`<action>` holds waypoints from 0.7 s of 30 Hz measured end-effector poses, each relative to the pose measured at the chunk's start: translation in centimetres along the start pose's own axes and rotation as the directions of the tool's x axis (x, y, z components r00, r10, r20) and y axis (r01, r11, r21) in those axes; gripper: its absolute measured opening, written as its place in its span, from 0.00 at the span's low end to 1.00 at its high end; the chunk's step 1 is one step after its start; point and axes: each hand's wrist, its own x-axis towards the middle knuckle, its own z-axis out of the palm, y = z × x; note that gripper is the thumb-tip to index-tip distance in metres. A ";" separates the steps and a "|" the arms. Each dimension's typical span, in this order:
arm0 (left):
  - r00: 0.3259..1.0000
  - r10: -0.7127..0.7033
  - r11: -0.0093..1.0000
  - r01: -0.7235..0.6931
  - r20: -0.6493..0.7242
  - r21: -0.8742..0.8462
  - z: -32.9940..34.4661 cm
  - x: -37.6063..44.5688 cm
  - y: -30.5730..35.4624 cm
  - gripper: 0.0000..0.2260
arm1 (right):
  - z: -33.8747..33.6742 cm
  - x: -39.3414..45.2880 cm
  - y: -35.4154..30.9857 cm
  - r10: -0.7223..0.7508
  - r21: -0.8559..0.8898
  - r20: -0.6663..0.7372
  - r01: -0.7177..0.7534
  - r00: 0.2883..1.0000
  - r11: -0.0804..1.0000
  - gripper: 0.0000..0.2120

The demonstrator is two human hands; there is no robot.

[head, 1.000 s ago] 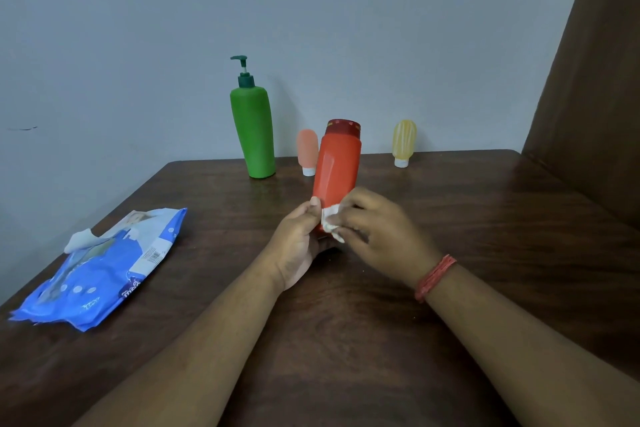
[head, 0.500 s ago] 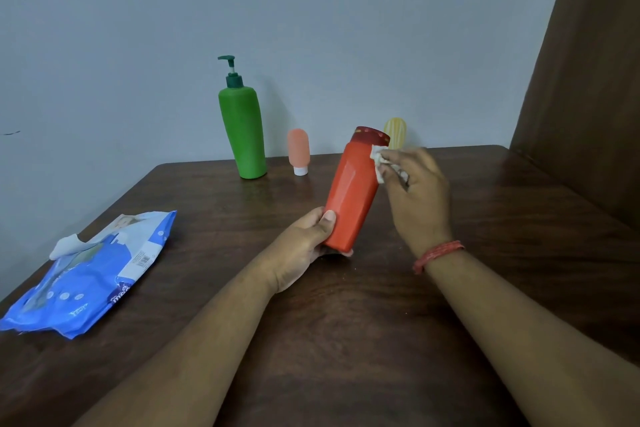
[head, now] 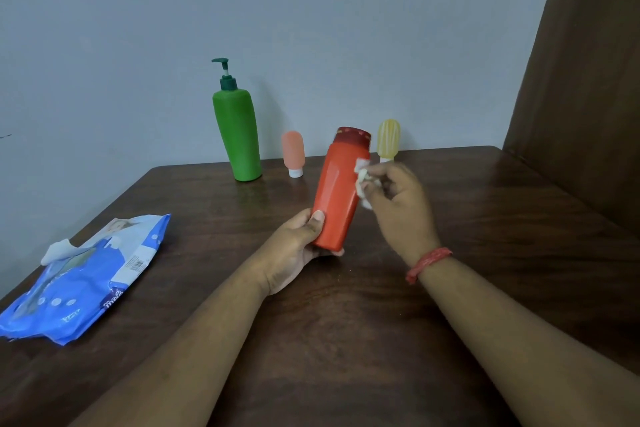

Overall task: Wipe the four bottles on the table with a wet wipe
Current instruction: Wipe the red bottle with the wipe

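1. Left hand [head: 294, 250] grips the base of the red bottle [head: 341, 194]; thumb on the front face, fingers curled round the back.
2. Red bottle is off the worktop [head: 485, 218], tilted with its dark red cap leaning right and away.
3. Right hand [head: 401, 208] pinches a crumpled white wipe [head: 363, 180] in its fingertips, fingers curled. Wipe is touching the bottle's right side, just below the cap.
4. Red thread band [head: 427, 263] on the right wrist.
5. Green pump bottle [head: 239, 135] stands upright at the back of the worktop, near the wall.
6. Small pink tube [head: 293, 152] stands cap-down just right of the green bottle, apart from it.
7. Small yellow tube [head: 388, 137] also at the back, cap-down, partly hidden behind the red bottle's cap and the right hand.
8. Blue wipe pack [head: 83, 274] lies flat at the worktop's left edge, well apart from the bottles; one white wipe pokes out of its top.
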 end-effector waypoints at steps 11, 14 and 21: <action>0.999 0.035 0.999 -0.035 0.015 0.010 -0.4 -0.1 -0.2 0.28 | 1.4 -1.4 0.2 -0.055 -0.193 0.169 0.087 0.984 0.977 0.06; 0.998 0.033 0.999 -0.033 0.049 -0.011 -0.6 0.0 -0.3 0.29 | 1.4 -1.4 0.0 -0.078 -0.194 0.177 0.113 0.981 0.974 0.06; 0.998 0.061 0.993 -0.064 0.025 0.097 -0.5 0.1 -0.6 0.19 | 1.0 -1.3 -0.4 -0.409 -0.278 0.524 0.604 0.747 0.747 0.09</action>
